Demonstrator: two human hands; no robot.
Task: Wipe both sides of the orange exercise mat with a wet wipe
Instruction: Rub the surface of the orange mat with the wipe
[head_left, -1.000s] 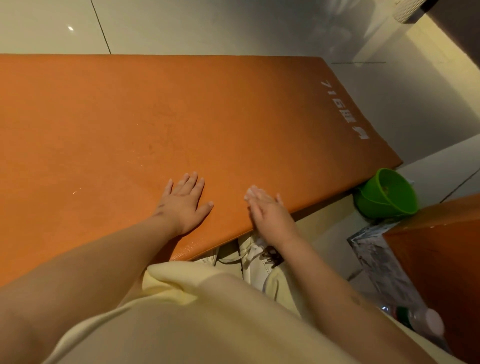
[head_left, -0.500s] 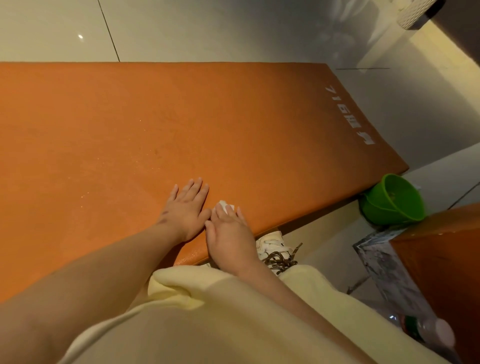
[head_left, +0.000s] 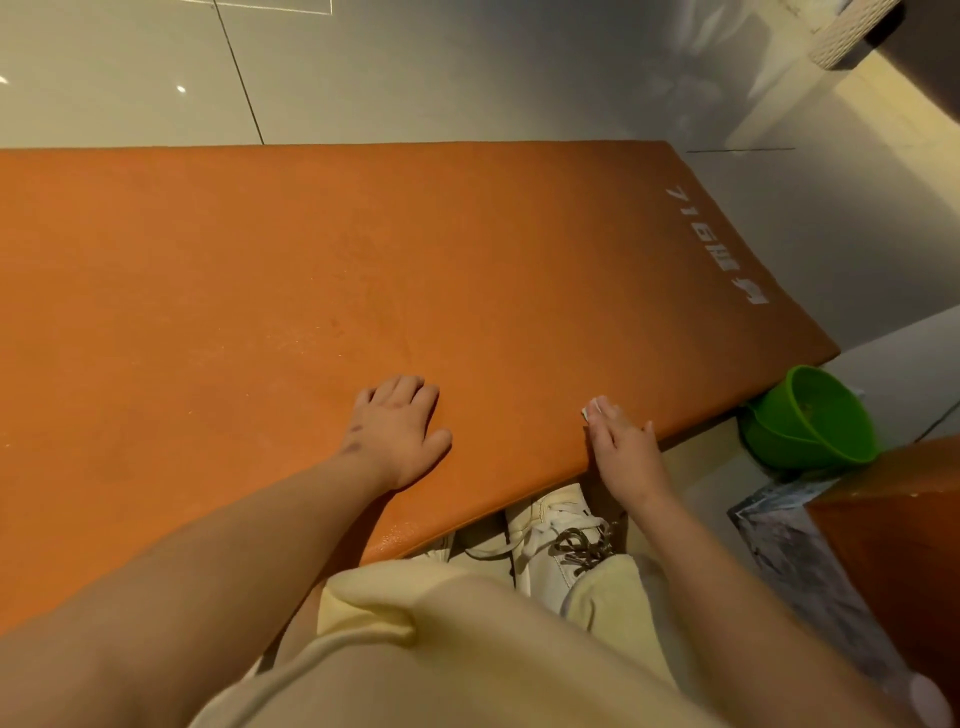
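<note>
The orange exercise mat (head_left: 260, 291) lies flat on the pale tiled floor (head_left: 415, 73). It fills the middle of the frame from the left edge to the right, where its short end carries white lettering (head_left: 719, 249). The person's left hand (head_left: 400, 431) rests palm down on the mat just left of centre, close to the near edge, with the fingers lightly bent and the thumb spread toward the right; its grip holds nothing. The right hand (head_left: 626, 452) lies right of centre on the mat's near edge with the fingers straight and close together. Its grip is flat rather than closed, pressing the wet wipe (head_left: 592, 408) down onto the mat. Only a small white corner of the wipe shows past the fingertips, and the rest is hidden under the hand. The two hands are well apart, with bare mat between them. Below the right hand a pale shoe (head_left: 558, 530) with dark laces points toward the mat, its toe out of sight under the mat's near edge. Pale yellow clothing (head_left: 467, 649) fills the bottom of the frame. At the right, a green bowl (head_left: 810, 415) sits tilted on the floor just beside the mat's near right corner. Below it are an orange block (head_left: 898, 530) and a glossy packet (head_left: 779, 540) whose print is too blurred to read.
</note>
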